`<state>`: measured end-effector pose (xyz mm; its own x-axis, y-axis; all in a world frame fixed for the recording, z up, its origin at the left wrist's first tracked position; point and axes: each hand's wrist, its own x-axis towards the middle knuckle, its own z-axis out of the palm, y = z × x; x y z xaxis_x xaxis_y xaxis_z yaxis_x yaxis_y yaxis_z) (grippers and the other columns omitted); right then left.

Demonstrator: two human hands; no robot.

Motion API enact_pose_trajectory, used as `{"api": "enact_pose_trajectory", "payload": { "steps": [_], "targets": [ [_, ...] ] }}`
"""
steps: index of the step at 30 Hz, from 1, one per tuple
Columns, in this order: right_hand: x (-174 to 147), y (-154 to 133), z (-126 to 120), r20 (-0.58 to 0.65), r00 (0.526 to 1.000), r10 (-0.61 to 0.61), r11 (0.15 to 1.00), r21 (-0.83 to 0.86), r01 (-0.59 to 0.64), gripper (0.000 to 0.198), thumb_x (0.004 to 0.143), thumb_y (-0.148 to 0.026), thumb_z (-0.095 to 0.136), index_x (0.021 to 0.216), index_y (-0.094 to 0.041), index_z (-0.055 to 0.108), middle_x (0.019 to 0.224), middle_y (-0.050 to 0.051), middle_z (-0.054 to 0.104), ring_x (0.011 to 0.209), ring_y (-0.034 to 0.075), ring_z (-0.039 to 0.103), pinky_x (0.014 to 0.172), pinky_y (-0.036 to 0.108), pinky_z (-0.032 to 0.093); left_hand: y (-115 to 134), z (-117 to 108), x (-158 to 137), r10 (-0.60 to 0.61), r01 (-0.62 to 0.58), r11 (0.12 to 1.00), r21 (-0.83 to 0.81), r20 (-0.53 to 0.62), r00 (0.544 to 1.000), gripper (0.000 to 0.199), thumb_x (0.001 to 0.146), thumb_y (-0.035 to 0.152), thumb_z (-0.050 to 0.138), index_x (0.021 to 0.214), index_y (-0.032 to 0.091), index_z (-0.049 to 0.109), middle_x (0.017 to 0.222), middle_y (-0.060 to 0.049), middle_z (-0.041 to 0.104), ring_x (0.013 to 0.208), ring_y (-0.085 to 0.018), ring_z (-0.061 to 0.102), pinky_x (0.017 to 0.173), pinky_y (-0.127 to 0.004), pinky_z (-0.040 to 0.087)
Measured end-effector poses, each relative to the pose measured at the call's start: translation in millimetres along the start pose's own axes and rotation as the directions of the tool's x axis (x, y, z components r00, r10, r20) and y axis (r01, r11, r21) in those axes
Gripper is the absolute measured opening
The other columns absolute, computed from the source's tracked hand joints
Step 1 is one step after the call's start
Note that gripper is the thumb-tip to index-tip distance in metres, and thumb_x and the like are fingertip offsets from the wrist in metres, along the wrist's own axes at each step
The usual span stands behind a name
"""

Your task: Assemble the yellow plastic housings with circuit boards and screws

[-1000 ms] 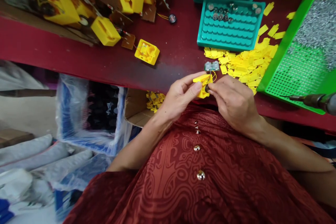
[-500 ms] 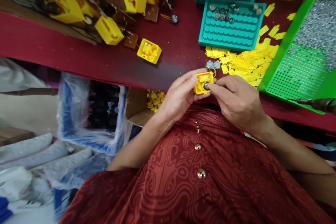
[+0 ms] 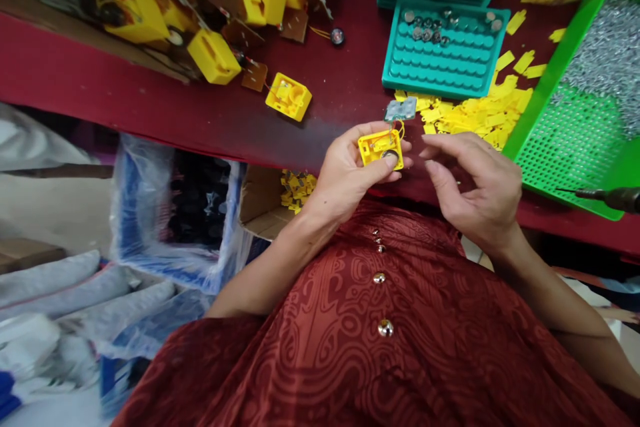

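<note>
My left hand (image 3: 345, 163) grips a small yellow plastic housing (image 3: 371, 149), its open side facing up. The left thumb presses on a round metal disc (image 3: 389, 159) seated in the housing's corner. From the housing's far edge, thin wires lead to a small circuit board (image 3: 401, 109). My right hand (image 3: 475, 187) is apart from the housing, just to its right, with thumb and forefinger separated and nothing visible between them. Past the circuit board lies a heap of flat yellow plastic pieces (image 3: 470, 119).
A teal tray (image 3: 435, 73) with several round metal parts stands beyond the heap. At right, a green basket (image 3: 530, 113) holds silvery small parts, near a dark screwdriver-like tool (image 3: 617, 199). Another yellow housing (image 3: 289, 97) lies left, before piled housings (image 3: 215, 57). A cardboard box (image 3: 260, 203) sits below the table edge.
My right hand has let go of the disc and drawn back to the right, its fingers spreading. My left thumb has moved from the housing's edge onto the disc.
</note>
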<state>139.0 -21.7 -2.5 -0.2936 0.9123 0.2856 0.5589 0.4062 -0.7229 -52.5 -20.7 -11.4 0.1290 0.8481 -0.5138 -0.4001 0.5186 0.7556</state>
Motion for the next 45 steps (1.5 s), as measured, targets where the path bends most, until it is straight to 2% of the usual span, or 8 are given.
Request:
{"api": "enact_pose_trajectory", "payload": {
  "steps": [8, 15, 23, 27, 32, 36, 40, 45],
  "targets": [
    [0.2, 18.9, 4.5, -0.097, 0.991, 0.093, 0.993, 0.079, -0.085, 0.022, 0.105, -0.030, 0.061, 0.117, -0.021, 0.077, 0.102, 0.008, 0.079, 0.086, 0.018, 0.075, 0.082, 0.034, 0.066, 3.8, 1.3, 1.3, -0.025, 0.024, 1.000, 0.016, 0.078, 0.997, 0.060, 0.073, 0.030, 0.097, 0.122, 0.018, 0.063, 0.110, -0.008, 0.084, 0.099, -0.023, 0.084, 0.073, -0.023, 0.065],
    [24.0, 42.4, -4.8, 0.137, 0.964, 0.230, 0.928, 0.269, -0.259, 0.044, 0.105, -0.047, 0.064, 0.144, -0.028, 0.065, 0.119, 0.006, 0.075, 0.090, 0.016, 0.073, 0.073, 0.030, 0.065, 15.4, 0.5, -5.4, -0.174, 0.192, 0.980, -0.042, 0.269, 0.947, 0.050, 0.076, 0.022, 0.095, 0.116, 0.020, 0.065, 0.103, -0.006, 0.084, 0.087, -0.020, 0.084, 0.062, -0.019, 0.060],
    [44.3, 39.4, -10.4, 0.440, 0.829, 0.346, 0.665, 0.508, -0.547, 0.067, 0.090, -0.083, 0.069, 0.095, -0.016, 0.075, 0.074, 0.003, 0.070, 0.054, 0.011, 0.062, 0.046, 0.023, 0.051, 11.9, -7.2, -3.6, 0.004, -0.056, 0.977, 0.207, 0.242, 0.970, 0.041, 0.080, 0.024, 0.090, 0.115, 0.021, 0.067, 0.103, -0.004, 0.078, 0.089, -0.018, 0.075, 0.070, -0.023, 0.059],
    [52.3, 32.2, -11.4, 0.303, 0.911, 0.281, 0.758, 0.512, -0.404, 0.048, 0.086, -0.064, 0.087, 0.095, -0.019, 0.073, 0.073, -0.001, 0.069, 0.056, 0.008, 0.059, 0.048, 0.019, 0.050, 5.6, -10.6, 1.7, 0.077, -0.144, 0.941, 0.306, 0.219, 0.973, 0.042, 0.077, 0.021, 0.087, 0.115, 0.020, 0.068, 0.101, -0.002, 0.075, 0.089, -0.016, 0.071, 0.073, -0.023, 0.058],
    [55.7, 11.5, -1.4, -0.018, 0.995, 0.096, 0.915, 0.395, -0.081, 0.023, 0.098, -0.042, 0.079, 0.094, -0.020, 0.072, 0.084, -0.001, 0.071, 0.068, 0.008, 0.065, 0.060, 0.020, 0.056, 2.5, -7.3, 8.2, -0.043, 0.014, 0.989, 0.150, 0.193, 0.980, 0.055, 0.069, 0.023, 0.090, 0.114, 0.021, 0.059, 0.100, -0.002, 0.076, 0.087, -0.016, 0.076, 0.069, -0.023, 0.060],
    [51.9, -7.5, 9.1, -0.142, 0.988, -0.059, 0.971, 0.222, 0.090, 0.009, 0.103, -0.028, 0.069, 0.096, -0.021, 0.070, 0.087, -0.001, 0.072, 0.071, 0.009, 0.067, 0.064, 0.023, 0.056, 3.5, -5.9, 11.4, -0.077, 0.092, 0.993, -0.073, 0.189, 0.979, 0.049, 0.064, 0.021, 0.087, 0.104, 0.021, 0.060, 0.091, 0.000, 0.077, 0.085, -0.018, 0.079, 0.070, -0.025, 0.064],
    [43.3, -22.4, 16.9, -0.195, 0.953, -0.234, 0.970, 0.024, 0.243, 0.004, 0.100, -0.016, 0.067, 0.098, -0.018, 0.070, 0.089, 0.001, 0.075, 0.076, 0.011, 0.070, 0.069, 0.026, 0.058, 7.5, -9.2, 14.3, -0.117, 0.180, 0.951, -0.252, 0.245, 0.963, 0.033, 0.073, 0.041, 0.077, 0.096, 0.020, 0.065, 0.091, -0.005, 0.079, 0.092, -0.025, 0.080, 0.077, -0.035, 0.068],
    [36.7, -29.9, 16.8, -0.074, 0.913, -0.401, 0.916, -0.029, 0.400, 0.014, 0.100, -0.008, 0.066, 0.107, -0.018, 0.071, 0.103, 0.003, 0.082, 0.096, 0.015, 0.078, 0.089, 0.027, 0.064, 8.0, -10.2, 17.1, -0.148, 0.208, 0.955, -0.209, 0.272, 0.951, 0.031, 0.082, 0.051, 0.066, 0.081, 0.020, 0.061, 0.082, -0.006, 0.075, 0.101, -0.029, 0.081, 0.081, -0.039, 0.068]
  ]
}}
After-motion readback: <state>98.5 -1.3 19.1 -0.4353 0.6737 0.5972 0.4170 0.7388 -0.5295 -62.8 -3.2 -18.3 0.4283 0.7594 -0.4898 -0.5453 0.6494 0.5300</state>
